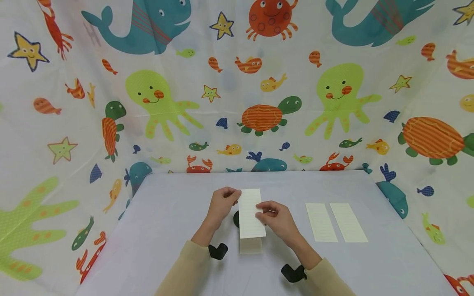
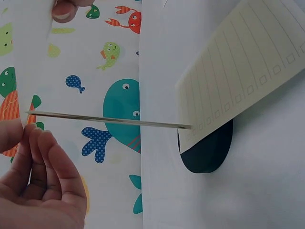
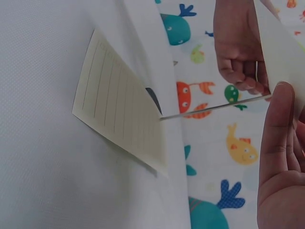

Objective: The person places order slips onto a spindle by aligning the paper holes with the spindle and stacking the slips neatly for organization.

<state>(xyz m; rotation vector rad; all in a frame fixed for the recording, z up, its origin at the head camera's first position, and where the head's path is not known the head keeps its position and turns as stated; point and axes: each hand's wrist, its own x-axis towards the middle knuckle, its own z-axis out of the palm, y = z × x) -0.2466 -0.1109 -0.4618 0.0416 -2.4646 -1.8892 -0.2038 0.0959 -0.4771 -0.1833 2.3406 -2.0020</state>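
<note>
Both hands hold a pale note sheet (image 1: 251, 213) up over a stand with a thin metal rod (image 2: 109, 119) and a round black base (image 2: 207, 155). My left hand (image 1: 222, 203) pinches the sheet's upper left edge, while the right hand (image 1: 277, 218) grips its right edge between thumb and fingers. In the left wrist view, the rod's upper end is close to the left fingertips; whether it touches the sheet I cannot tell. A second, lined note sheet (image 3: 121, 105) with a row of small boxes stands tilted by the base, partly hidden in the head view.
Two more lined sheets, a left one (image 1: 321, 222) and a right one (image 1: 349, 222), lie side by side on the white tabletop (image 1: 166, 222). A cloth backdrop (image 1: 229, 90) printed with sea animals rises behind the table. Black wrist mounts (image 1: 292, 273) sit at the sleeves.
</note>
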